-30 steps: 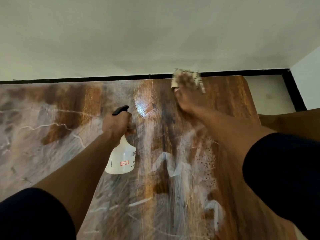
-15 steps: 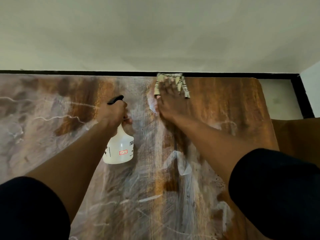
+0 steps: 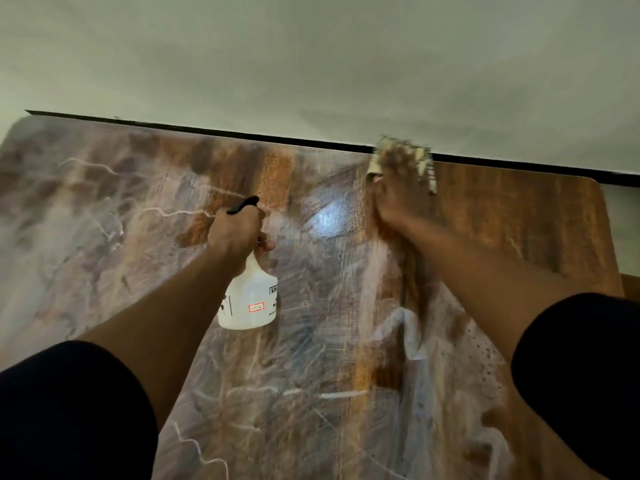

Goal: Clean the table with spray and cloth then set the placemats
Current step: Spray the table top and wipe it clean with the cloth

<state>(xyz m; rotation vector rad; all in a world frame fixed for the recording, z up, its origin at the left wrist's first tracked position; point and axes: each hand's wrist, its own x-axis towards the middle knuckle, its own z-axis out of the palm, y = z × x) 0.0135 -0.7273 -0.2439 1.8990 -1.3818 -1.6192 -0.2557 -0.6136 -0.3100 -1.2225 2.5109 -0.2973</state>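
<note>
My left hand (image 3: 237,230) grips the neck of a white spray bottle (image 3: 250,299) with a black trigger, held just above the middle of the wooden table (image 3: 519,216). My right hand (image 3: 401,192) lies flat, fingers spread, pressing a pale patterned cloth (image 3: 424,164) onto the table at its far edge. The cloth shows only around my fingertips and is blurred. White smears and streaks cover most of the tabletop; the far right part looks dark and bare. No placemats are in view.
A pale wall (image 3: 311,64) with a black skirting strip runs right behind the table's far edge. The table's rounded far right corner (image 3: 595,188) borders light floor. A brown surface (image 3: 630,285) shows at the right edge.
My right hand slid the cloth left along the far edge, then back to the right. The view swung left and tilted. My left hand kept hold of the bottle.
</note>
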